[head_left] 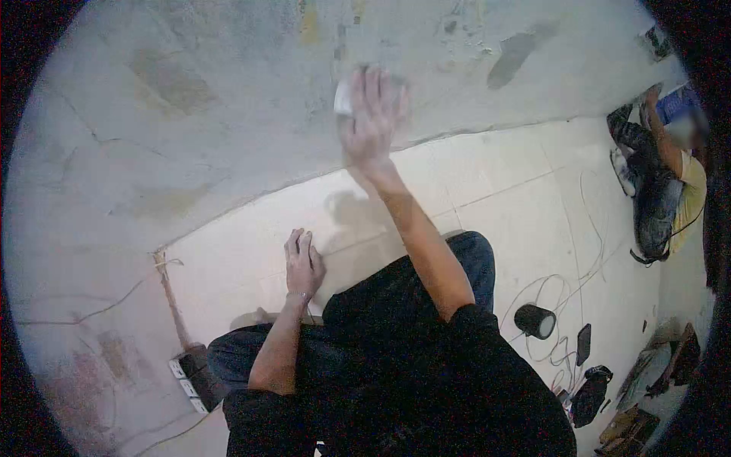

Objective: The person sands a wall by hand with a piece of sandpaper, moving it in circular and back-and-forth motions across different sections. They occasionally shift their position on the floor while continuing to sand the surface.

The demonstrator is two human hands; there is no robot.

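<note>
My right hand (371,126) is stretched forward against the grey, patchy wall (251,84), smeared a little by motion. Under its spread fingers is a white pad (343,97), pressed to the wall surface; most of it is hidden by the hand, and I cannot tell its exact kind. My left hand (304,265) is low over the pale tiled floor (251,228), beside my bent knee, with its fingers extended and nothing in them.
On the right lie a black cylindrical object (534,321), a tangle of thin cable (563,293) and a dark bag (591,396). Another person (661,183) sits at the far right by the wall. A socket box (190,378) stands at left, with a cord (114,311) nearby.
</note>
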